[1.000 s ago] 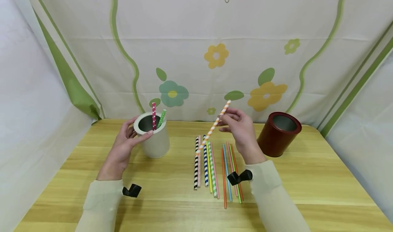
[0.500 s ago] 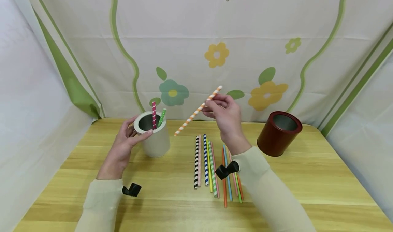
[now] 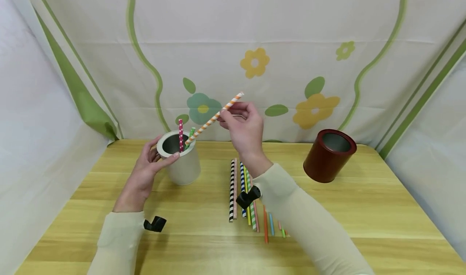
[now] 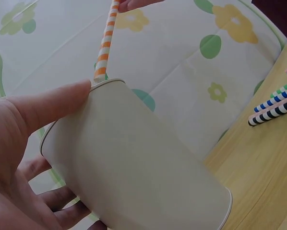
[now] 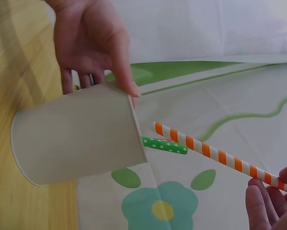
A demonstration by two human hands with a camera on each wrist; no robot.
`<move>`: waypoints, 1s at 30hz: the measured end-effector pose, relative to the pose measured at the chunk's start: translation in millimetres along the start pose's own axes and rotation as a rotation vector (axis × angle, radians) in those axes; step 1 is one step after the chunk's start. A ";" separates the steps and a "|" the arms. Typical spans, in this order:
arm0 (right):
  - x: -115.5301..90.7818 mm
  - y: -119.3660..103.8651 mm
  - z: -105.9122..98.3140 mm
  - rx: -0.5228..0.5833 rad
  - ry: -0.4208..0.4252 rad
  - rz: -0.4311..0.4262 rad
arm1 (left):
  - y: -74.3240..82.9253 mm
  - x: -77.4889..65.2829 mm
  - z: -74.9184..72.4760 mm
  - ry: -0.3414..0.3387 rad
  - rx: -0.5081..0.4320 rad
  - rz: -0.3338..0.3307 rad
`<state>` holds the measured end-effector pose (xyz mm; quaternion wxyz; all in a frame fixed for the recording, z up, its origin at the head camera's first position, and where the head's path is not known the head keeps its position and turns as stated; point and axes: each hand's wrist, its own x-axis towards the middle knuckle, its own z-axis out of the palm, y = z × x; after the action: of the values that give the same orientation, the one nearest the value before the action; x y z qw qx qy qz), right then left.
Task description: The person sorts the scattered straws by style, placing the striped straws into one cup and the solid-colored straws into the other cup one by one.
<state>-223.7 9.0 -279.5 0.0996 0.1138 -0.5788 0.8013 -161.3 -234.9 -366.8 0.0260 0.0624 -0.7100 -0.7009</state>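
Observation:
My left hand (image 3: 145,170) holds a white can (image 3: 183,170), its thumb at the rim and its other fingers round the far side. Inside the can stand a magenta straw with white dots (image 3: 180,131) and a green dotted straw (image 5: 165,144). With thumb and fingers my right hand (image 3: 244,125) pinches an orange-and-white striped paper straw (image 3: 209,122) near its upper end. The striped straw slants down to the left. Its lower end is at the can's mouth, and the right wrist view shows that end just outside the rim, beside the green straw.
Several striped and plain straws (image 3: 232,190) lie side by side on the wooden table (image 3: 196,234), partly under my right forearm. A dark red can (image 3: 324,161) stands at the right. A flowered white cloth (image 3: 284,72) hangs behind the table.
My right hand has carried the orange-and-white straw leftward and up from above the loose straws to the white can's mouth. My left hand has kept its grip on the can.

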 end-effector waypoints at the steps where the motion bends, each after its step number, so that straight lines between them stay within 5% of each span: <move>1: -0.5 1.7 2.0 -0.010 -0.007 -0.008 | 0.0 0.0 -0.2 0.000 0.000 0.002; 8: -4.6 8.4 12.3 -0.107 -0.061 0.000 | -1.4 0.2 -1.5 -0.003 -0.002 0.005; 30: -15.2 37.1 24.8 -0.321 -0.311 0.201 | -0.7 -6.0 -1.4 -0.008 0.025 -0.004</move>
<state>-218.3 -26.6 -310.1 -0.0542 0.1600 -0.7156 0.6777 -155.1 -235.5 -367.2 0.0212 0.0613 -0.7187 -0.6923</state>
